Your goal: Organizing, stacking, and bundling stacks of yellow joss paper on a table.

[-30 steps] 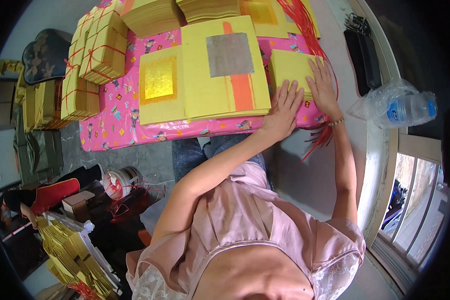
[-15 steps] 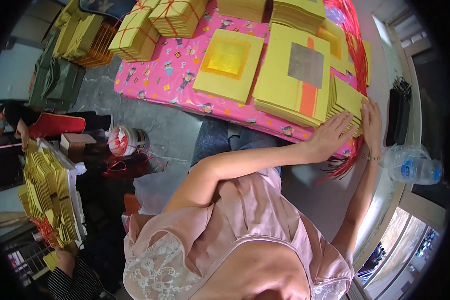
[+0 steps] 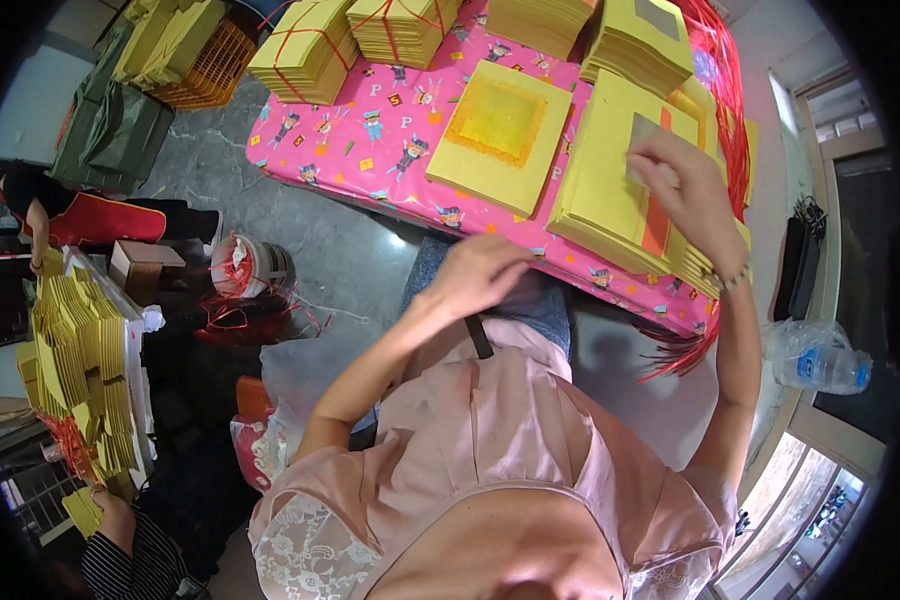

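Note:
My left hand (image 3: 478,272) hovers over my lap by the table's front edge, open, its fingers loosely bent and slightly blurred, with nothing seen in them. My right hand (image 3: 688,190) is above a thick stack of yellow paper (image 3: 605,170), its bent fingers closed together. Whether they pinch anything I cannot make out. The stack's top sheet carries a silver square (image 3: 643,135) and an orange strip (image 3: 657,225), both partly covered by that hand. Left of it lies a thinner yellow stack (image 3: 448,165) with a gold square (image 3: 495,118) on top.
String-tied yellow bundles (image 3: 305,55) stand at the back of the pink patterned table (image 3: 350,165). Red strings (image 3: 738,150) hang along its right side, near a plastic bottle (image 3: 820,368). A bucket (image 3: 253,265) sits on the floor. At left, other people work beside piled yellow paper (image 3: 85,370).
Both hands have left the small paper pile at the right corner. My left hand drew back leftward over my lap; my right moved up over the large stack. The view shifted slightly.

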Tool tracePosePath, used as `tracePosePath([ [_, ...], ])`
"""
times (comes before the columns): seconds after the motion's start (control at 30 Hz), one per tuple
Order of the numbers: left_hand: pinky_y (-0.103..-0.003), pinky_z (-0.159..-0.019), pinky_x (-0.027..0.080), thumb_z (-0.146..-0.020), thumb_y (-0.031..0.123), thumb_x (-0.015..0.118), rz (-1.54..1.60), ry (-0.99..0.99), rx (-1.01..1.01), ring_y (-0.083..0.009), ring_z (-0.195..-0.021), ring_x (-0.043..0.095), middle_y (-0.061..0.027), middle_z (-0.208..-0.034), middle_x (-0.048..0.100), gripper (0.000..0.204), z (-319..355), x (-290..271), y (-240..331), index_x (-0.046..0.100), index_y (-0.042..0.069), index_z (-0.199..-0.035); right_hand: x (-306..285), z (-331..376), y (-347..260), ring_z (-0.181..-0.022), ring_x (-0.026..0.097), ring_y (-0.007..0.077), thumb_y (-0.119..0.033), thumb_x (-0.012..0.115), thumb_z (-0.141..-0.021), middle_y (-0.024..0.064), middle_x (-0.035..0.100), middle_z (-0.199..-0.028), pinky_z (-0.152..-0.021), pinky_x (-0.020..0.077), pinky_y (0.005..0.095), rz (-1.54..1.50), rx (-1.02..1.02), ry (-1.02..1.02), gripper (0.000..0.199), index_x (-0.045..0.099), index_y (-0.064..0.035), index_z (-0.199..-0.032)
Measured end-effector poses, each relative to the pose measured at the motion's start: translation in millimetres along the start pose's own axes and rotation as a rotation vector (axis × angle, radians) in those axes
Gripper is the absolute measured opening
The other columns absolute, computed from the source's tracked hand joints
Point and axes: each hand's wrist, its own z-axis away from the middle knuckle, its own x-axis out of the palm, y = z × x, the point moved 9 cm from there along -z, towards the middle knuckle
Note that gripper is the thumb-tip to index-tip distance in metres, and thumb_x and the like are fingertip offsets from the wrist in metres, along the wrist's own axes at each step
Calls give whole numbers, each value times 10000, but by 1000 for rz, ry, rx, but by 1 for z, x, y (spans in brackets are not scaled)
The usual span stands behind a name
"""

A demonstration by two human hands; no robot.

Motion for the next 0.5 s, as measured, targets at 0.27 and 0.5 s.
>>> tracePosePath([
  [0.27, -414, -930, 502, -834, 137, 757, -228, 190, -85, -325, -1085, 624, -141, -1121, 663, 326, -22, -95, -75, 682, 59, -1142, 167, -65, -28, -864, 698, 350, -367, 746, -841, 180, 707, -903, -729, 562, 451, 410, -209, -756, 376, 712, -6, -938],
  [0.5, -437, -1019, 466, -806, 221, 801, -197, 90, -161, -373, -1224, 548, -190, -1296, 572, 644, -32, -99, -109, 536, 44, -1366, 206, -76, -28, -904, 677, 362, -403, 807, -763, 172, 665, -884, -752, 553, 464, 496, -148, -948, 451, 672, -7, -931],
])
